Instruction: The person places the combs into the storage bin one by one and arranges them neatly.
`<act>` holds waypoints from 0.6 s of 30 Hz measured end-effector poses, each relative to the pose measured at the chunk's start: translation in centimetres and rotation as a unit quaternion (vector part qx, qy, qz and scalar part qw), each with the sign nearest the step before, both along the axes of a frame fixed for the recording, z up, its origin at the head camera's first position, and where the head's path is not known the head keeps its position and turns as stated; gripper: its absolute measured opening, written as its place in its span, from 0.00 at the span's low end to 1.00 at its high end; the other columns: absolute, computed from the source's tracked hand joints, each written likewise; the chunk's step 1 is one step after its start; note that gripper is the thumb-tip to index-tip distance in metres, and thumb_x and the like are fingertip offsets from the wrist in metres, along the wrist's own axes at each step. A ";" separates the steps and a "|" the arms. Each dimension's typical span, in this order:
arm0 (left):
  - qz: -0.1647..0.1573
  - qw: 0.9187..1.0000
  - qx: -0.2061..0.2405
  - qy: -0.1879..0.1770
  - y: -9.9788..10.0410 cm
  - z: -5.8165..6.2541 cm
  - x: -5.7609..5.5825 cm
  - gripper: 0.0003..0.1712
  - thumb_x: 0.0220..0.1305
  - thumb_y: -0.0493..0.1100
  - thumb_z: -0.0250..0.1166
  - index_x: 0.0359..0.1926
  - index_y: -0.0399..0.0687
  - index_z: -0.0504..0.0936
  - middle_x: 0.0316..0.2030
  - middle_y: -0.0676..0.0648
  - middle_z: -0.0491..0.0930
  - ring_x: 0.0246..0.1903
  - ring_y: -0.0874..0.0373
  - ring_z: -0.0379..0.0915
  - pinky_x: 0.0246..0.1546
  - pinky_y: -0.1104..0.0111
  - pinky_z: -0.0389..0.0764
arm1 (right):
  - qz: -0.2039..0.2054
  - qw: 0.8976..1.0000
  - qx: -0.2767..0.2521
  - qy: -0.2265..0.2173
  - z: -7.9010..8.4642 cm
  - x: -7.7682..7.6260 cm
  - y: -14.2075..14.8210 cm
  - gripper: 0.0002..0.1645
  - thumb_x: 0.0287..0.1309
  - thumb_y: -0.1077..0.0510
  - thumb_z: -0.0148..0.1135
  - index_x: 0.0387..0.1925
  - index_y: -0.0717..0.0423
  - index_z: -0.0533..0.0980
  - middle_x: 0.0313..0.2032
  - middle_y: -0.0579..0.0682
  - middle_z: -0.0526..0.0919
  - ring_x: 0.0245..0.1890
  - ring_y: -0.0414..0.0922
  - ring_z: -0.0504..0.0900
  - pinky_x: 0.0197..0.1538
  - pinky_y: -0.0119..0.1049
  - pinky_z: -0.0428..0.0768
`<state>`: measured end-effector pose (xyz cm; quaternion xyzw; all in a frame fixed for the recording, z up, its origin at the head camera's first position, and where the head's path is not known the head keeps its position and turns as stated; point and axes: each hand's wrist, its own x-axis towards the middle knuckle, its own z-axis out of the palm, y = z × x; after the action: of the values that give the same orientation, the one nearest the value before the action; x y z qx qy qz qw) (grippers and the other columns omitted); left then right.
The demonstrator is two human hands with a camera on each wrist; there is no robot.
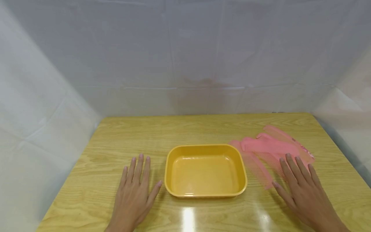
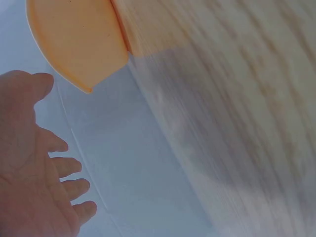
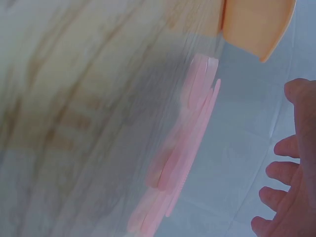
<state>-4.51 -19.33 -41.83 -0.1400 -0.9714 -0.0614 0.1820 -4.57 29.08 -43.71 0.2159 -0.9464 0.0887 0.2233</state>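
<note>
A yellow rectangular tray [image 1: 206, 170] with rounded corners sits on the wooden table, nothing in it. To its right lies a loose pile of several pink plastic combs [image 1: 269, 145], overlapping one another, some showing fine teeth. My left hand [image 1: 133, 190] is held palm down left of the tray, fingers straight, thumb pointing toward the tray's side. My right hand [image 1: 304, 193] is at the near right, fingers spread, its fingertips overlapping the near edge of the comb pile in the head view. In the right wrist view the combs [image 3: 175, 148] lie flat and stacked, apart from the palm. Neither hand holds anything.
The wood-grain table [image 1: 139, 132] has its far edge close to a pale sheet [image 1: 188, 58] hung behind it. Similar sheeting stands at the left and right sides. Light reflects off the tabletop in front of the tray.
</note>
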 end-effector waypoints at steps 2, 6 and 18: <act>0.001 1.000 0.000 -0.003 0.0 0.0 0.0 0.45 0.76 0.63 0.49 0.79 0.36 0.51 0.77 0.33 0.49 0.77 0.39 0.39 0.77 0.44 0.46 | 0.000 1.000 0.001 -0.002 0.0 0.0 0.0 0.47 0.75 0.31 0.40 0.77 0.62 0.55 0.78 0.60 0.51 0.80 0.51 0.40 0.80 0.56 0.37; 0.004 1.000 0.000 -0.015 0.0 0.2 0.1 0.45 0.76 0.63 0.50 0.79 0.36 0.51 0.78 0.34 0.48 0.78 0.39 0.38 0.77 0.44 0.46 | -0.002 1.000 0.004 -0.007 0.0 0.0 0.1 0.47 0.75 0.31 0.41 0.77 0.62 0.55 0.79 0.59 0.49 0.80 0.50 0.39 0.80 0.56 0.37; 0.008 0.997 0.003 -0.072 0.2 0.8 0.1 0.45 0.77 0.63 0.49 0.79 0.38 0.48 0.79 0.36 0.43 0.77 0.38 0.37 0.76 0.42 0.47 | 0.027 1.000 -0.011 -0.007 -0.1 -0.5 0.8 0.46 0.75 0.32 0.43 0.76 0.64 0.57 0.77 0.61 0.53 0.79 0.51 0.42 0.80 0.56 0.37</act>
<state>-4.44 -19.08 -41.04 -0.1273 -0.9827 -0.0732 0.1126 -5.12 29.89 -43.81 0.2386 -0.9407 0.1068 0.2162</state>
